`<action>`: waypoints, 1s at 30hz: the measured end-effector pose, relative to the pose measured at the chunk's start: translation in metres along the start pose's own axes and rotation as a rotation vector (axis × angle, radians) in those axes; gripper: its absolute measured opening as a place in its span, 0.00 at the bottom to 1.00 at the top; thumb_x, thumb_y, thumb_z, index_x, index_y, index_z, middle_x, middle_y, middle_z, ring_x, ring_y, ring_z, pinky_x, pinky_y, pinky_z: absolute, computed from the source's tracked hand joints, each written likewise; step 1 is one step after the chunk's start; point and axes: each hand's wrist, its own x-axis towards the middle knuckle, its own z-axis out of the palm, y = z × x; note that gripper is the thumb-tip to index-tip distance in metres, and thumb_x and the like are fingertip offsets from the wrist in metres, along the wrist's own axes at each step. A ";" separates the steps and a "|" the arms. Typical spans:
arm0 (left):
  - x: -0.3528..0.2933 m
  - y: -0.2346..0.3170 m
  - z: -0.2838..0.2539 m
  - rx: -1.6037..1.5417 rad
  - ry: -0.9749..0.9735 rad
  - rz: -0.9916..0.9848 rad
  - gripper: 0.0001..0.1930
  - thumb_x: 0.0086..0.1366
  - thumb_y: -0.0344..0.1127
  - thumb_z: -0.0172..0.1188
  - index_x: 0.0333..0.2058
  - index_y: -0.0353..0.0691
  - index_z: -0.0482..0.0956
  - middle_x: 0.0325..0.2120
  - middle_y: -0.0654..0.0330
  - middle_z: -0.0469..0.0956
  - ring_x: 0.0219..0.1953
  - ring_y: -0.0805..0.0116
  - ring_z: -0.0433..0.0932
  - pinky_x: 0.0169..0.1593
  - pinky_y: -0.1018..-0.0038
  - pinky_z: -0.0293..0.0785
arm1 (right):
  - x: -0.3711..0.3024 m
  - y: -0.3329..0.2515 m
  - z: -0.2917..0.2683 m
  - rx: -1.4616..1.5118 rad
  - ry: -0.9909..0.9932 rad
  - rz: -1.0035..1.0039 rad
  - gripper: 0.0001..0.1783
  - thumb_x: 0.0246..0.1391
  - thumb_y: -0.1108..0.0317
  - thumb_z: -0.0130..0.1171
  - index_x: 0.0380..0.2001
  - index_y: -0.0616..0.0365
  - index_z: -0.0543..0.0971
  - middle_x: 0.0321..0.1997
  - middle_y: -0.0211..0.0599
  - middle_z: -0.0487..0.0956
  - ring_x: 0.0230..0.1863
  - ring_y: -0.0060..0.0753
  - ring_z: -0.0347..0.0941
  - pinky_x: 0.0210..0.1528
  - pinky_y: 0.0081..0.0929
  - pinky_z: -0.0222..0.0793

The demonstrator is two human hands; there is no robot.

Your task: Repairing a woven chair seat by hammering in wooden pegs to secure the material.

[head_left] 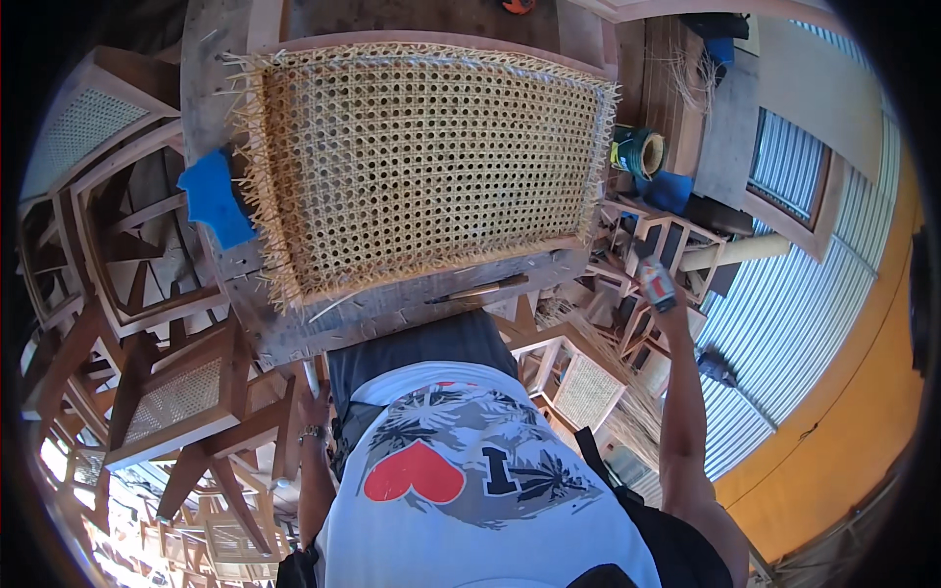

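A woven cane panel point(431, 162) lies over a wooden frame on the workbench point(392, 321) in front of me, its cut strand ends sticking out along the edges. Off to the right, away from the bench, my right hand point(671, 306) is closed round a small bottle point(656, 281) with a red and white label and a dark top. My left hand point(314, 404) hangs low by the bench's near left edge, beside a pale upright rod point(311, 375). Its fingers are too small and shaded to make out. A slim wooden-handled tool point(480, 291) rests along the bench's near edge.
Blue cloth-like pieces point(218, 199) lie at the panel's left. Several wooden chair frames point(176, 397) crowd the left side. A tub point(637, 152) with coiled cane stands right of the panel, and bundled cane strands point(627, 412) lie beside chair frames at lower right.
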 end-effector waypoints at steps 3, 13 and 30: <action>-0.006 0.012 -0.003 0.020 0.010 0.059 0.20 0.59 0.50 0.63 0.33 0.34 0.82 0.19 0.59 0.79 0.22 0.70 0.80 0.27 0.72 0.73 | -0.017 0.025 -0.022 -0.471 -0.025 0.258 0.19 0.53 0.59 0.66 0.42 0.61 0.77 0.32 0.39 0.81 0.33 0.30 0.79 0.35 0.28 0.75; -0.006 0.034 -0.012 0.138 -0.006 0.015 0.23 0.61 0.52 0.61 0.37 0.34 0.82 0.20 0.57 0.80 0.24 0.69 0.80 0.31 0.71 0.73 | -0.061 -0.178 0.051 0.568 -0.053 0.621 0.12 0.58 0.64 0.59 0.41 0.57 0.73 0.20 0.28 0.73 0.13 0.20 0.64 0.15 0.20 0.61; -0.020 0.048 -0.010 0.163 0.078 0.077 0.19 0.62 0.51 0.61 0.37 0.38 0.83 0.20 0.60 0.80 0.24 0.70 0.79 0.29 0.70 0.71 | -0.027 -0.221 0.120 0.377 -0.219 0.424 0.13 0.56 0.68 0.63 0.43 0.60 0.79 0.29 0.28 0.79 0.27 0.17 0.73 0.29 0.20 0.70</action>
